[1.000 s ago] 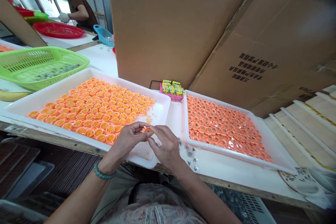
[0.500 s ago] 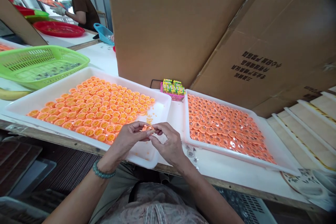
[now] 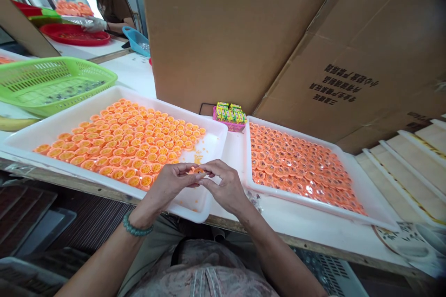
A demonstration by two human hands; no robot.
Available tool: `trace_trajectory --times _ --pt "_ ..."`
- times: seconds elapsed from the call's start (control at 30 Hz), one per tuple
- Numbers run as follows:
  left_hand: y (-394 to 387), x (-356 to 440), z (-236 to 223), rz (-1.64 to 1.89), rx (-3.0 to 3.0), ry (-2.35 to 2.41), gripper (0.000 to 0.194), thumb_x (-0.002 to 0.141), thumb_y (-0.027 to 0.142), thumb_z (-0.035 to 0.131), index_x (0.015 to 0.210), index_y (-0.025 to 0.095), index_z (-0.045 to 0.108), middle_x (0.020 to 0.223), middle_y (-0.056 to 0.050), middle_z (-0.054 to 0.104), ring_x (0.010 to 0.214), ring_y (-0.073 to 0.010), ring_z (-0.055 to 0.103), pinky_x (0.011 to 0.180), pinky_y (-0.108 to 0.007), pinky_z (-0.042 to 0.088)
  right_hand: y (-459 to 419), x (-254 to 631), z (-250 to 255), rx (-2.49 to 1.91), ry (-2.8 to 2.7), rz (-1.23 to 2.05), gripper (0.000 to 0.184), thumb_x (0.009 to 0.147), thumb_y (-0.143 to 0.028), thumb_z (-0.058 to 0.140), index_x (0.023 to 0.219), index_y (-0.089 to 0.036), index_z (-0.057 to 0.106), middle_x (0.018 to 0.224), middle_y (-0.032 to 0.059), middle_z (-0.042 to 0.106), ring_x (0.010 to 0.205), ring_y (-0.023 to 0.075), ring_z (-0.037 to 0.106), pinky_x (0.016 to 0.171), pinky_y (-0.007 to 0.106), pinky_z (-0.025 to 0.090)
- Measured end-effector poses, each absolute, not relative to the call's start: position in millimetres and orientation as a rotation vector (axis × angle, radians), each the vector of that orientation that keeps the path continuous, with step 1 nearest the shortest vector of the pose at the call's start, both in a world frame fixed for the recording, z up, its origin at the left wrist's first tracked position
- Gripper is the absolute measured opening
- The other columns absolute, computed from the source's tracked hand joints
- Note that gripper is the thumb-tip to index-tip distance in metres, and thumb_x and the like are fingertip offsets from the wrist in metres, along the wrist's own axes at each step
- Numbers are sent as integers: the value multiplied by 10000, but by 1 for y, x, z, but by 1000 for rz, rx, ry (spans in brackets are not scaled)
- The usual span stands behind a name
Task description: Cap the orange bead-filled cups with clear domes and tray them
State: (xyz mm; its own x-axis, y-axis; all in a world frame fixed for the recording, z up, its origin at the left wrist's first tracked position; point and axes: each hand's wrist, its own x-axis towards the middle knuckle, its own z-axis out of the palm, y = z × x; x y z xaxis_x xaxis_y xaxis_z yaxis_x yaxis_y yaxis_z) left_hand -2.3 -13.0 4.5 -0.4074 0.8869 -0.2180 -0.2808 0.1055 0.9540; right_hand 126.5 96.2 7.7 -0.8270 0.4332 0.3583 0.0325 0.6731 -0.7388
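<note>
Nearest, the person's forearms reach in over the near edge of the white worktop [image 3: 324, 220], a green bead bracelet [image 3: 137, 226] on the left wrist. The 2 hands meet above the near right corner of the left tray [image 3: 213, 143], which reaches the worktop's near edge. Between their fingertips sits 1 small orange piece [image 3: 197, 171], clear of the tray floor. The left hand [image 3: 170, 184] has its grip pinched on the piece's left side; the right hand [image 3: 226, 188] has its grip closed at the right rim, thumb below and fingers above. A dark detail shows on top, too small to make out.

The piece looks light and fairly stiff, probably smooth plastic, so it could slip if squeezed off-centre. A fingertip pinch on opposite sides of the rim seems the sound hold, leaving the top free of pressure.

Just beyond the right hand, clear bits [image 3: 256, 199] lie on the worktop near its near edge. Further in, orange cups with yellow filling [image 3: 121, 144] crowd the left tray, yellow crumbs [image 3: 199, 155] at their right. Dark-centred orange pieces [image 3: 299, 164] fill most of the right tray [image 3: 358, 185].

Towards the worktop's far edge, a pink basket [image 3: 234, 126] of yellow-green packets [image 3: 228, 113] stands before tall cardboard [image 3: 226, 32]. At far left, beyond a green basket [image 3: 73, 68], a co-worker's gloved hand [image 3: 95, 25] is at a red tray [image 3: 75, 42].
</note>
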Motion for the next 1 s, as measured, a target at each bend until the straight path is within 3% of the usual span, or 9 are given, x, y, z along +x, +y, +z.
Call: trace_trajectory --times 0.13,0.37,0.5,0.63,0.8,1.0 --pt "-13 -2 2 1499 625 1385 343 664 364 746 931 149 716 820 -55 707 746 -191 641 742 -310 522 93 127 2 -306 -2366 927 302 804 -167 617 1099 -226 643 946 64 634 879 171 594 783 313 504" --pt "-15 -1 0 1553 598 1411 317 624 324 766 869 134 699 729 -39 679 650 -158 614 615 -250 498 87 125 -8 -181 -2326 854 341 834 -185 580 1165 -260 607 897 59 630 839 173 601 722 322 528" --pt "-15 0 5 1612 569 1383 422 597 346 784 943 147 649 759 -30 676 675 -164 623 645 -282 515 89 128 -4 -269 -2237 1082 306 805 -215 637 1104 -282 646 938 45 627 900 165 600 791 322 514" --pt "-14 1 9 1574 622 1372 454 599 324 785 977 147 606 829 -50 692 731 -177 632 719 -317 510 93 129 3 -416 -2182 1338 239 862 -255 559 1081 -256 656 1035 56 605 915 146 597 788 284 510" --pt "-16 0 7 1528 678 1405 517 628 281 763 1070 159 525 850 -64 701 794 -191 640 777 -332 481 94 119 3 -552 -2147 1398 186 833 -279 594 970 -198 690 934 59 649 839 148 620 741 268 512" --pt "-17 -3 3 1487 747 1418 582 633 237 752 1141 207 469 724 4 667 674 -158 619 671 -270 470 96 116 6 -645 -2155 1580 144 772 -251 651 885 -167 680 837 35 675 769 140 627 693 254 508"
